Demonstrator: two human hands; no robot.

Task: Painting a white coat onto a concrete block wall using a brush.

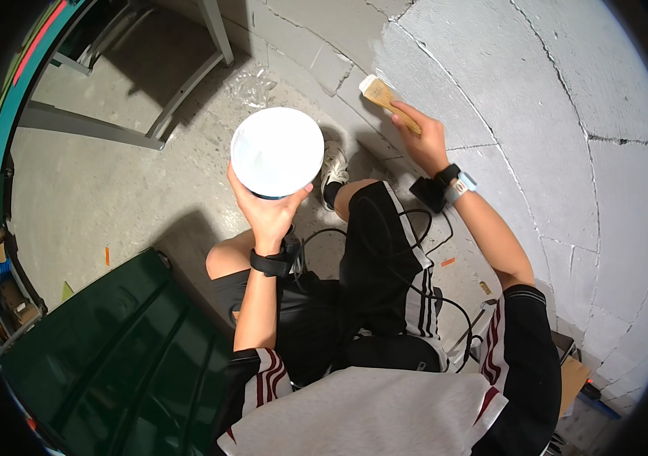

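My left hand is wrapped round a round white tub, held out over the floor; what fills it looks white, without visible detail. In my right hand is a paintbrush with a flat wooden handle. Its white-coated bristles are at the block wall, and I cannot tell whether they touch it. White coating covers the wall to the right of the brush, while the lower blocks to its left look bare and grey.
A grey metal frame stands at the upper left. A dark green plastic lid or bin lies close on my left. Crumpled clear plastic rests on the concrete floor by the wall. Black cables run across my right leg.
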